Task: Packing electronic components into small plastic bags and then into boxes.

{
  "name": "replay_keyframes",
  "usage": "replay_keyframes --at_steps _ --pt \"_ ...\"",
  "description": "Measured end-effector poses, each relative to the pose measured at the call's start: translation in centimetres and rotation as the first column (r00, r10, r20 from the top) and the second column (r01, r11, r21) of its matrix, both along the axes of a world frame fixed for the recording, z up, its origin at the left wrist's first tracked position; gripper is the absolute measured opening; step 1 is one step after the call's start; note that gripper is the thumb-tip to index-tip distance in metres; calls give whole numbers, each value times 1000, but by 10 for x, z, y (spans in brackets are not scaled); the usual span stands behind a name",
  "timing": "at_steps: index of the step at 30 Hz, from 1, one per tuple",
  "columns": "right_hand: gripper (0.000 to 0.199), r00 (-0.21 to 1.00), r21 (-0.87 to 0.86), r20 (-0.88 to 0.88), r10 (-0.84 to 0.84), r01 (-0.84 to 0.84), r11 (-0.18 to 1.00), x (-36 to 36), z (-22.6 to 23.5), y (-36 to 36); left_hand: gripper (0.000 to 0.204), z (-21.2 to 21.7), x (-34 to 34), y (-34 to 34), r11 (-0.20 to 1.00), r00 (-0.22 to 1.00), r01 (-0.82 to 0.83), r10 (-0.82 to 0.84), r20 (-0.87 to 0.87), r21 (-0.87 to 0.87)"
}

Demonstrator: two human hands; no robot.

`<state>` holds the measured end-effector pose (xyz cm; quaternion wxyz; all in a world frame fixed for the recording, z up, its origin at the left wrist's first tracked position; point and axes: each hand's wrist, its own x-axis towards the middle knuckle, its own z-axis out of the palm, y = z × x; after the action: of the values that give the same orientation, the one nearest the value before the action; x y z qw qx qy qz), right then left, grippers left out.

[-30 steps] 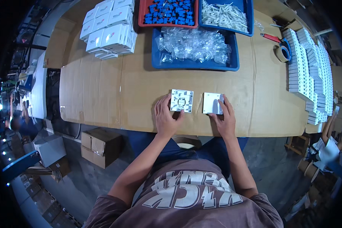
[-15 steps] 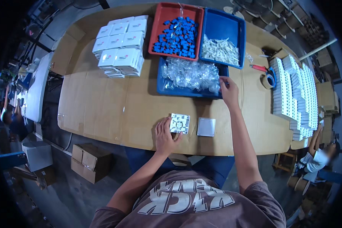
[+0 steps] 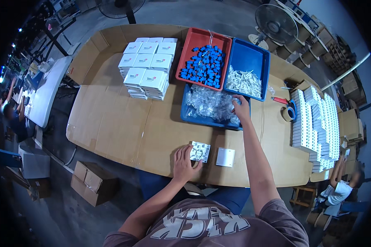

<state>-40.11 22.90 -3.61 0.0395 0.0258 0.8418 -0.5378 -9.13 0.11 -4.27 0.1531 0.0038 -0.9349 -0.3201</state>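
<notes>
My left hand [image 3: 184, 165] grips a white square box base [image 3: 200, 152] at its left and lower edges; the patterned inner side faces up. Just right of it a plain white square cover [image 3: 225, 157] lies flat on the table. My right hand [image 3: 241, 108] reaches over the right end of the lower blue tray [image 3: 202, 122], fingers curled together among clear plastic bags [image 3: 212, 103]. Whatever is between those fingertips is too small to make out.
Behind stand a red tray [image 3: 185, 61] of blue connectors and a blue tray [image 3: 249, 47] of slim white parts. White boxes [image 3: 146, 76] are stacked at left. Rows of white pieces [image 3: 307, 123], tape [image 3: 289, 113] and a red-handled tool [image 3: 279, 100] sit at right. Co-workers sit at both sides.
The view has tilted, so the table appears lower in the picture. My right hand has shifted a little inward over the plastic bags. My left hand keeps its grip on the box base.
</notes>
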Motion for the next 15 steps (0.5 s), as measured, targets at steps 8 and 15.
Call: replay_keyframes --at_steps 8,15 --pt "48 992 -103 125 -33 46 994 1 1 1 67 -2 -3 1 1000 1000 -4 4 -15 15" --pt "40 984 -336 163 -78 129 933 50 10 24 66 -1 -5 4 1000 999 -15 15 -49 -10"
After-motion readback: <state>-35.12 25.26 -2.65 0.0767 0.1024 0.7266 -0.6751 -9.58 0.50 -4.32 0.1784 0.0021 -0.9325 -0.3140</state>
